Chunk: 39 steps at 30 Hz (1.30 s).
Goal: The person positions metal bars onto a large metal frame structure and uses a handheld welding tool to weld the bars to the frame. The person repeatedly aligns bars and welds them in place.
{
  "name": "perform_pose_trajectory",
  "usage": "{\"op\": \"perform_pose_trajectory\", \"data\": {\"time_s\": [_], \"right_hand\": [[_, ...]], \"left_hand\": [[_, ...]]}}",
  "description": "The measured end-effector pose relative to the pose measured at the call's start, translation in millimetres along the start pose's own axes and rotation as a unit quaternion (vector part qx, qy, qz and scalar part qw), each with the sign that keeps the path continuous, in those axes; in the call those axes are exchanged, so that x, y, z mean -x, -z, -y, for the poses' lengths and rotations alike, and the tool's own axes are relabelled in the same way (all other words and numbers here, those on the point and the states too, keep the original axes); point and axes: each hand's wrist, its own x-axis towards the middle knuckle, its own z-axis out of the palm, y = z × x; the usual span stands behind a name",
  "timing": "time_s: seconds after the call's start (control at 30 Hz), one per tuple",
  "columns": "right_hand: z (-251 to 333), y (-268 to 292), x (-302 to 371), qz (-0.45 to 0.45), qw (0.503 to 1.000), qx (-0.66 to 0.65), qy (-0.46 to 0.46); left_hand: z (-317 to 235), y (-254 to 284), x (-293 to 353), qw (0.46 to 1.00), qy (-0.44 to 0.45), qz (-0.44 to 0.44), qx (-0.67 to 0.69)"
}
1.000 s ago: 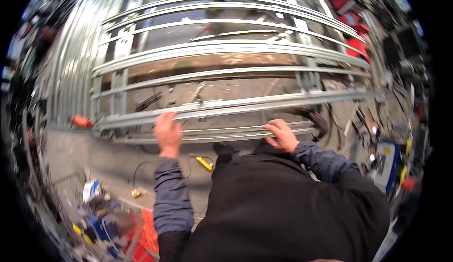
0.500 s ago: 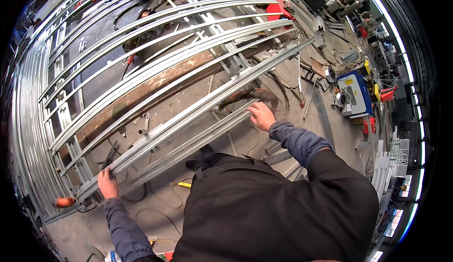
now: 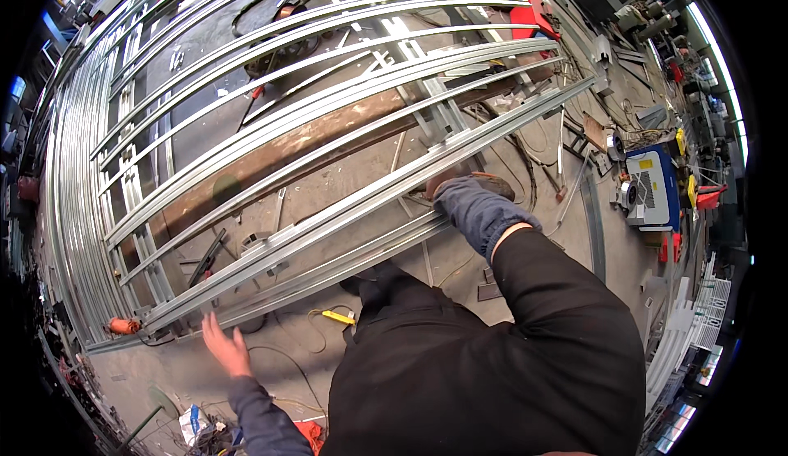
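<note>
The left hand (image 3: 223,345), on the long silver metal channel rail (image 3: 369,203) half a second ago, is now off its left end, on the near side, thumb and fingers spread. The right hand (image 3: 437,183) has left the right end of the narrower silver metal strips (image 3: 361,261), which lie nearer the person than the rail, and reaches to the rail's near side; the blue-grey sleeve (image 3: 478,210) mostly hides it, so its grip cannot be told. Grey concrete floor (image 3: 172,374) spreads around the rail; a blue-and-white boxy machine (image 3: 653,183) stands to its right.
</note>
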Motion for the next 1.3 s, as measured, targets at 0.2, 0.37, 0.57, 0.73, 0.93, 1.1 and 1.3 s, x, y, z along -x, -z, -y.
{"op": "perform_pose_trajectory", "data": {"time_s": [0.2,0.37,0.57,0.73,0.93,1.1,1.3], "right_hand": [[3,6,11,0.067,0.997,-0.018,0.032],[7,56,58,0.069,0.995,0.037,0.054],[-29,97,129,-0.070,0.976,-0.132,0.162],[-48,125,158,-0.047,0.951,-0.176,0.250],[-43,166,196,-0.048,0.926,-0.243,0.285],[-36,209,225,-0.041,0.897,-0.270,0.348],[-31,257,268,-0.040,0.877,-0.286,0.384]], "left_hand": [[-92,-39,112,0.976,0.091,0.062,0.187],[-150,-68,124,0.931,0.120,0.155,0.308],[-227,-69,57,0.872,0.044,0.278,0.400],[-271,-112,14,0.749,0.052,0.434,0.498],[-357,-132,-26,0.437,0.320,0.542,0.642],[-405,-155,-45,0.295,0.377,0.563,0.674],[-447,-129,-50,0.311,0.381,0.519,0.699]]}}
